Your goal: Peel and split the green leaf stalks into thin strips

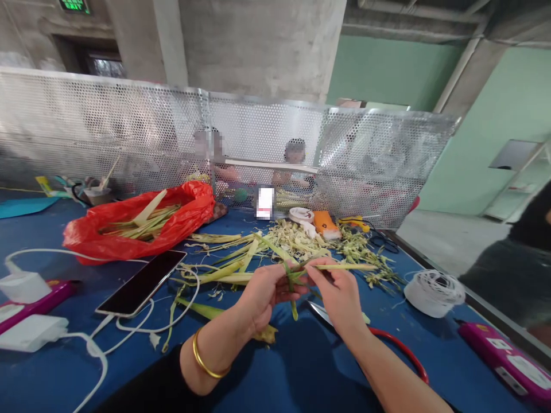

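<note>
Green leaf strips (294,279), bound or folded together, sit between my two hands. My left hand (267,292) wears a gold bangle at the wrist and has its fingers curled round the strips. Thumb and fingers of my right hand (336,287) pinch a pale stalk (353,267) that points to the right. Under my right hand lie scissors with red handles (402,350), their blades partly hidden. Long green and yellow leaves (232,272) are spread behind and left of my hands, beside a heap of dry shreds (297,238).
A red plastic bag (124,249) of leaves, a tablet (144,283) and white cables lie left. White twine (435,291) and a purple power strip (505,358) are right. A perforated metal screen (262,132) stands behind; people show through it. Another person (508,269) is at far right.
</note>
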Motion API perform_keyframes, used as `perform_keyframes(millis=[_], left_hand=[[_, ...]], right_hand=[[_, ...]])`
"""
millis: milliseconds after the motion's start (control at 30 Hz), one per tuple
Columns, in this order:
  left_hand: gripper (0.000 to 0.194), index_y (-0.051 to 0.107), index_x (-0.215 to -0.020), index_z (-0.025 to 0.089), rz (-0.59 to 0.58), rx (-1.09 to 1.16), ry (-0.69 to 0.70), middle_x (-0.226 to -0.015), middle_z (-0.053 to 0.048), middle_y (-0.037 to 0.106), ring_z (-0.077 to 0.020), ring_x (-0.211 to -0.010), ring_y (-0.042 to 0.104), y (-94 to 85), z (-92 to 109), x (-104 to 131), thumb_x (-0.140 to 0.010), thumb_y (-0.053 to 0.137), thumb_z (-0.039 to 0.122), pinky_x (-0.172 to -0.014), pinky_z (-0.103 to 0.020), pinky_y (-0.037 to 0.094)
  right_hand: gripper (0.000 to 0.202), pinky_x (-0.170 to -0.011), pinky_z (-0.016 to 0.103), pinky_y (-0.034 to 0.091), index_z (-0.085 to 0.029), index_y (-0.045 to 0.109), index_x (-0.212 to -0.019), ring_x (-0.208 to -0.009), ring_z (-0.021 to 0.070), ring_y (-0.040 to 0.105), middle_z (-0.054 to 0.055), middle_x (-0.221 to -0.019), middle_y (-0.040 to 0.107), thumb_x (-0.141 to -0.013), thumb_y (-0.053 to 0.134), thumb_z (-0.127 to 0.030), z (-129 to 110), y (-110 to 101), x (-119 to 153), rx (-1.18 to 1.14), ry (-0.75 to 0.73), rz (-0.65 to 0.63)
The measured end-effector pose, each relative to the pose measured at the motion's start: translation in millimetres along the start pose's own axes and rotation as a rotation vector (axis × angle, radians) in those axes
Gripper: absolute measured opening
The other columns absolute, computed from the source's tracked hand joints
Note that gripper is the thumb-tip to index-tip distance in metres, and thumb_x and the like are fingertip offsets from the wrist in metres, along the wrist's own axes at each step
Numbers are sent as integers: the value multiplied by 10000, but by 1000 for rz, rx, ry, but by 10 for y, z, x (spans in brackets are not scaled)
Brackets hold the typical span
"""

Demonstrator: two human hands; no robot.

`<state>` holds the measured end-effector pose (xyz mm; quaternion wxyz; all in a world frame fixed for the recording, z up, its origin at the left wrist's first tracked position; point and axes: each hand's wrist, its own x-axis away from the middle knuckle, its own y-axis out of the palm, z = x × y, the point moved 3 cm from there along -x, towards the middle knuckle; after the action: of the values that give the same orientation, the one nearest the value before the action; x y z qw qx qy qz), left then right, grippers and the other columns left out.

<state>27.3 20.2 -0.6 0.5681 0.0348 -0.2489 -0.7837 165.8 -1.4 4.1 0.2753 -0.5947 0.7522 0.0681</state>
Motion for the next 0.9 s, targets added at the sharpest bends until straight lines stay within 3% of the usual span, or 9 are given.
perform_keyframes(millis=[67, 167, 267, 367, 500, 633, 733, 800, 900], left_hand=[[268, 688, -919, 78, -7, -26, 35, -806, -127, 723, -145, -628, 667, 5, 7, 9, -824, 592, 309, -549, -197, 525], [262, 680, -934, 71, 2, -4, 18, -779, -113, 720, -134, -603, 659, -4, 7, 7, -839, 574, 291, -522, -188, 521], [262, 673, -941, 69, -45, 99, -55, -770, -89, 718, -127, -604, 660, -1, 9, 3, -851, 564, 290, -520, -189, 535], [248, 669, -934, 68, -72, 178, -99, -802, -85, 723, -128, -628, 671, -5, 31, -2, -851, 571, 279, -529, -190, 548], [214, 665, -912, 77, 64, 190, -45, -828, -101, 730, -124, -626, 677, -78, 101, -28, -862, 552, 252, -522, -184, 546], [160, 655, -866, 109, 190, 131, 113, -807, -89, 726, -97, -548, 638, -157, 170, -61, -833, 576, 244, -413, -152, 470], [183, 662, -853, 109, 213, 54, 143, -739, -84, 713, -95, -501, 608, -166, 141, -76, -802, 599, 273, -377, -152, 422], [213, 666, -812, 100, 187, -24, 147, -665, -81, 691, -115, -509, 616, -141, 104, -71, -771, 628, 305, -384, -160, 417], [284, 650, -708, 104, 121, -177, 178, -570, -67, 645, -147, -527, 630, -78, 77, -30, -735, 651, 386, -390, -171, 406]], right_hand=[[186, -628, 285, 466, -170, 646, -708, -637, 168, 589, 22, -679, 644, -747, 662, -351, 112, 42, -39, -251, 276, -43], [251, -590, 263, 459, -131, 670, -702, -573, 134, 563, 26, -633, 644, -632, 752, -359, 220, 107, -61, -505, 524, -102], [250, -480, 226, 397, -119, 639, -618, -450, 90, 496, 0, -509, 586, -590, 770, -329, 303, 125, -61, -547, 652, -143], [223, -415, 212, 353, -136, 600, -602, -376, 84, 478, -36, -436, 525, -643, 717, -321, 328, 112, -56, -434, 675, -220], [281, -363, 200, 334, -174, 510, -609, -310, 80, 473, -47, -476, 558, -765, 607, -386, 182, 62, -58, -158, 536, -375], [257, -426, 217, 431, -217, 518, -939, -408, 105, 567, -29, -712, 669, -758, 648, -346, -14, 66, -35, -216, 383, -544], [309, -619, 259, 506, -237, 555, -1059, -664, 151, 654, 6, -849, 676, -773, 660, -288, -90, 48, -44, -101, 55, -449], [156, -691, 265, 496, -230, 629, -985, -750, 159, 645, 26, -860, 678, -835, 599, -256, -115, 30, -38, 74, -190, -352], [126, -732, 282, 475, -226, 669, -894, -766, 160, 621, 36, -831, 665, -873, 547, -206, -153, -21, -27, 250, -457, -190]])
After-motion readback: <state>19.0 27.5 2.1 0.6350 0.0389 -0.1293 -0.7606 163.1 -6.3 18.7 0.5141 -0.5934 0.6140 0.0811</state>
